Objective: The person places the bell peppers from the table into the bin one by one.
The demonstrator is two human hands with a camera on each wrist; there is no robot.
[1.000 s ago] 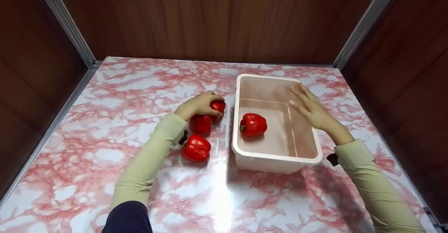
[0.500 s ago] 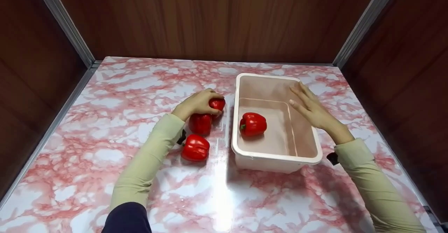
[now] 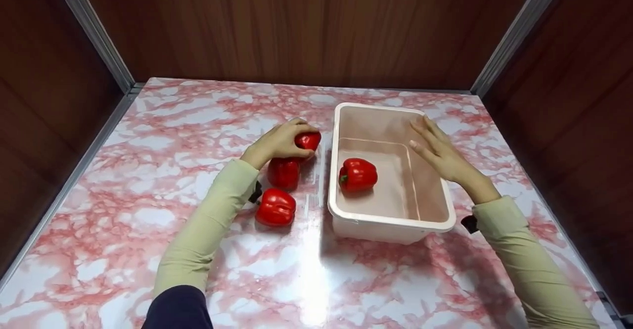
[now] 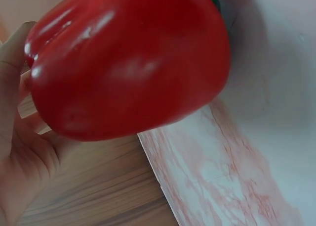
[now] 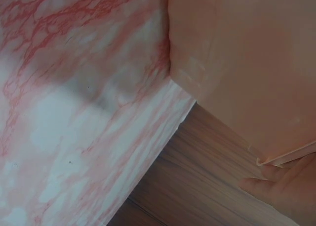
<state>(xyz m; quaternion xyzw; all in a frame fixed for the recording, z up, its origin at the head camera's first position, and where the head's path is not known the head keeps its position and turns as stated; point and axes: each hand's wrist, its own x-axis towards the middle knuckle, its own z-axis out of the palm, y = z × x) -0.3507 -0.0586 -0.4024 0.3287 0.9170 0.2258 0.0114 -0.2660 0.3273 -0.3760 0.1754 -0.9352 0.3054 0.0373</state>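
Note:
My left hand (image 3: 282, 140) grips a red bell pepper (image 3: 307, 141), thumb on the near side and fingers over the far side. Just under that wrist lies a second bell pepper (image 3: 283, 173); a third bell pepper (image 3: 276, 208) sits nearer. In the left wrist view a large bell pepper (image 4: 133, 63) hides much of the hand (image 4: 29, 161). A pale pink plastic tub (image 3: 390, 224) stands to the right, with one bell pepper (image 3: 358, 174) on its floor at the left. Across the tub's right rim rests my right hand (image 3: 440, 153), its fingers extended.
The pink-and-white marbled table (image 3: 173, 131) carries everything. Brown wood-grain panels (image 3: 306, 27) rise at the back and both sides, joined by metal corner posts (image 3: 94, 37). The tub's left wall stands close beside the peppers.
My left hand and the bell pepper in it have shifted slightly toward the back of the table, and the pepper has turned a little. The right hand and tub stay in place.

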